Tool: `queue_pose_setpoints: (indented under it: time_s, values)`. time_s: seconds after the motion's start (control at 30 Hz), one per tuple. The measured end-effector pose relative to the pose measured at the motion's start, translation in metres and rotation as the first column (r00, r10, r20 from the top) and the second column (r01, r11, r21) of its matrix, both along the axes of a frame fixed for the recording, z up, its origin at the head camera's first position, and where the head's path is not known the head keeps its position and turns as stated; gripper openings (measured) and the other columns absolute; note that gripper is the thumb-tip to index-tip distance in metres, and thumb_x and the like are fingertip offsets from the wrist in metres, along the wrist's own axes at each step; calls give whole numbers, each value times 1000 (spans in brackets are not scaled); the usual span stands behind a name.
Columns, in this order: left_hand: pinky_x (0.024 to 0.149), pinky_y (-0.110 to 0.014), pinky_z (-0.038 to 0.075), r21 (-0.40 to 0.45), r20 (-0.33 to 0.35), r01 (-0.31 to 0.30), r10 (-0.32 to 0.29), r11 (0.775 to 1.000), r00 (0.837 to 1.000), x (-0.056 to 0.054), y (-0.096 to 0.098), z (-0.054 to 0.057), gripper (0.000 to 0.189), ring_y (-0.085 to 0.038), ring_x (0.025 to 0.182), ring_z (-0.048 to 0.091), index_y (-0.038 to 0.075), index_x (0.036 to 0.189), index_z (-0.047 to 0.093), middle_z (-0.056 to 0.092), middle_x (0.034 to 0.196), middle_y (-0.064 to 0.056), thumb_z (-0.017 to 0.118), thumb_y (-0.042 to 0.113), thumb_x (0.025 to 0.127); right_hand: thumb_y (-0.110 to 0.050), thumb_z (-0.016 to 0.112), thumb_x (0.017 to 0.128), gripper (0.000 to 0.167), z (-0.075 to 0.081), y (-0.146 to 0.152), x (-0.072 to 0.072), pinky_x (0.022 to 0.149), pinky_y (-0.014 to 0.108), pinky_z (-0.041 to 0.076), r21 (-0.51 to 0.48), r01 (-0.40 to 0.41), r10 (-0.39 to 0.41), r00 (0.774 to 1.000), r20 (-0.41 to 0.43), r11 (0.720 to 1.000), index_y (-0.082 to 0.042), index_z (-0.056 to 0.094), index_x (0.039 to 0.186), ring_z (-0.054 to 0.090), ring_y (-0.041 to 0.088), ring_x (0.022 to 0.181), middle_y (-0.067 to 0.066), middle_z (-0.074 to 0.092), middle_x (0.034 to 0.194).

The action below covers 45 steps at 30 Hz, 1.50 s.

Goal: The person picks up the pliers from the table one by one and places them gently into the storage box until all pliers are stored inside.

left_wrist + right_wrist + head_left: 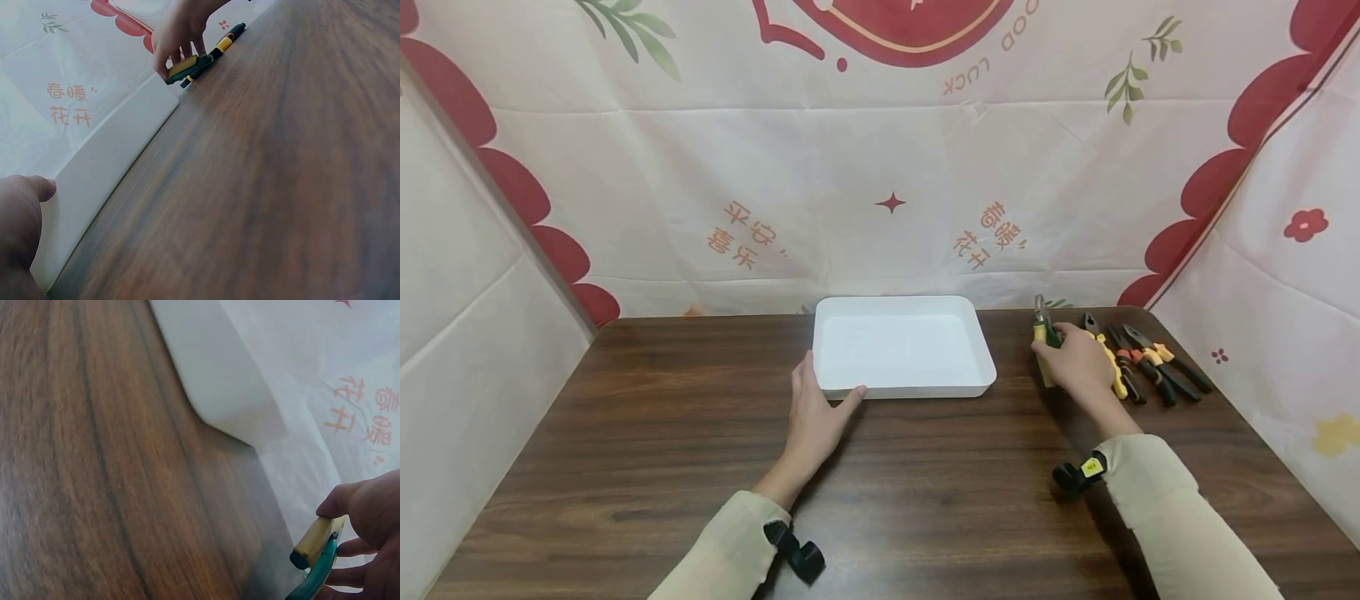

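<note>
A white rectangular tray lies on the dark wooden table, nothing in it. My left hand rests at its near left corner, thumb on the near rim and fingers along the left side. To the right, my right hand grips a pair of pliers with yellow and green handles, metal head pointing away from me. In the right wrist view the thumb presses the yellow handle while the fingers curl by the green one.
Several more pliers lie in a row right of my right hand: one with yellow handles, one red and black, one yellow and black. A printed white cloth hangs behind the table and along both sides.
</note>
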<state>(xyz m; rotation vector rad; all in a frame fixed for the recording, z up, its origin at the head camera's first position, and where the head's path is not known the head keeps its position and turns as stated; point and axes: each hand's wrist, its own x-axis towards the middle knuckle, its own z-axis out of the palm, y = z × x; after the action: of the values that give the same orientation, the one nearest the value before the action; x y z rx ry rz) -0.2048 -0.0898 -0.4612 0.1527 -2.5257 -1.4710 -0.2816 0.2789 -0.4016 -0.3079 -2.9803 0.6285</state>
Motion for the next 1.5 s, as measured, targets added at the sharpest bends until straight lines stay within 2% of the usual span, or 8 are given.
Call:
queue_pose_setpoints:
  time_s: [0.2,0.37,0.57,0.7,0.87,1.07,1.23,1.5]
  values:
    - [114,-57,39,2,-9,-1,1,1000,1000,0,1,0,105,-40,144,40,3,161,17,27,160,-20,78,44,86,-49,55,98,72,4,0,4,65,43,49,-76,10,-12,1000,-19,997,1,45,149,64,42,103,30,60,134]
    - [114,-57,40,6,-2,-1,1,1000,1000,0,1,1,106,-40,143,42,4,161,16,27,160,-19,78,45,86,-49,54,99,72,7,-4,6,78,50,51,-154,7,-19,997,-79,988,0,42,151,62,44,110,31,58,139]
    - [113,-57,41,10,-13,0,0,1000,1000,1,1,2,105,-41,142,42,3,161,17,27,160,-20,78,44,86,-44,55,100,69,16,-12,11,91,56,53,-265,-19,-26,986,-166,964,-2,41,153,62,44,115,30,58,140]
    - [113,-57,41,10,-13,1,-1,1000,1000,1,1,2,105,-40,142,43,3,161,17,28,160,-19,78,44,86,-45,55,100,69,24,-18,13,90,55,56,-322,-24,-39,982,-187,946,-6,41,154,63,43,117,27,58,142]
    - [113,-56,41,2,-12,2,-2,1000,1000,1,1,2,105,-40,142,43,3,161,17,28,159,-19,78,43,86,-44,57,99,64,32,-25,16,80,39,56,-356,-44,-46,970,-239,933,-13,45,153,64,37,114,23,61,140]
    - [114,-56,40,-1,-18,4,-4,1000,1000,1,1,2,104,-40,142,43,3,161,17,28,159,-20,78,44,86,-40,60,98,60,41,-37,21,79,27,50,-391,-80,-56,944,-324,917,-18,49,152,65,36,118,18,63,139]
    - [114,-56,40,-2,-23,3,-3,1000,1000,1,0,1,103,-40,142,43,2,160,17,28,159,-20,77,43,87,-37,62,96,56,52,-51,23,74,15,45,-412,-99,-74,921,-383,906,-20,53,149,67,29,110,13,66,137]
    - [114,-56,40,-8,-14,-3,3,1000,1000,0,0,1,105,-39,143,42,3,161,17,28,160,-19,78,45,86,-32,66,95,52,63,-74,25,70,11,47,-440,-188,-27,899,-437,878,-19,58,144,68,29,106,14,67,136]
